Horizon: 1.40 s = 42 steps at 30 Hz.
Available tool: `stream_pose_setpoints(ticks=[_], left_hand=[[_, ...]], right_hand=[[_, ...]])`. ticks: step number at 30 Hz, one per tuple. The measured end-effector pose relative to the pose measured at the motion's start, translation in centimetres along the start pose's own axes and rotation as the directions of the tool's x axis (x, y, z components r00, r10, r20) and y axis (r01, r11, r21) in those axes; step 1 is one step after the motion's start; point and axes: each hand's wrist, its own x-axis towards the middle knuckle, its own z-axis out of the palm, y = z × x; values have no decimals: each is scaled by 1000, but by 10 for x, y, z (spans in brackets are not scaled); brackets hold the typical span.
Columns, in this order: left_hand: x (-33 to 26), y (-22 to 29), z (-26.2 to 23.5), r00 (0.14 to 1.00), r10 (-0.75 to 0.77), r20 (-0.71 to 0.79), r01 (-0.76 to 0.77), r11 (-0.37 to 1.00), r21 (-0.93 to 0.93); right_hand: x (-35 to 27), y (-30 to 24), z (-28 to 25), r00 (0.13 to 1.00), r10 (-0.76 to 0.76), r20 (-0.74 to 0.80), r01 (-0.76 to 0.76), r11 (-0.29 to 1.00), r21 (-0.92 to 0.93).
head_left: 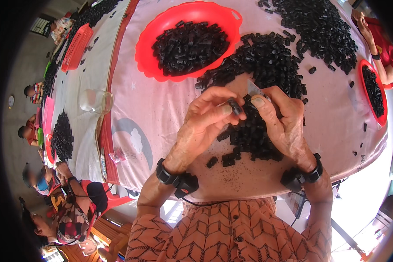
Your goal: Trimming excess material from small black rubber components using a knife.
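Note:
My left hand [209, 109] is closed in a pinch on a small black cylindrical piece [235, 106], held just above the table. Close beside it, my right hand [284, 118] grips a flat, silvery blade [254, 89] with its thumb pressed along it; the handle, if any, is hidden in the fist. Under and beyond both hands spreads a heap of similar black pieces [266, 56]. Beyond my left hand stands a red scalloped basin [146, 70] partly filled with more of them. A few loose pieces [230, 159] lie near the table's front edge among fine black crumbs.
A pink patterned cloth [131, 100] covers the table. Another large pile [318, 30] lies at the far right, near a second red basin [363, 65] and a person in red [386, 52]. At left are a red basket [77, 48], a clear round container [96, 101] and several seated people.

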Motion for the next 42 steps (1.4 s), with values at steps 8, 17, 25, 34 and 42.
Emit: stream_pose_setpoints(ticks=[8, 17, 25, 34, 42], left_hand=[[-2, -1, -6, 1000, 26, 13, -26, 1000, 12], [-1, -3, -2, 994, 45, -100, -49, 998, -35], [-3, 8, 6, 974, 158, -160, -92, 929, 358], [13, 63, 2, 623, 751, -219, -265, 466, 844], [-10, 57, 12, 988, -154, 21, 6, 170, 985]], right_hand=[[0, 2, -1, 998, 63, 17, -64, 998, 29], [1, 4, 3, 1000, 27, -7, -27, 999, 38], [0, 7, 1, 999, 13, -30, -13, 1000, -3], [1, 1, -1, 997, 68, -20, -69, 995, -65], [4, 8, -2, 998, 33, -49, -37, 994, -100]])
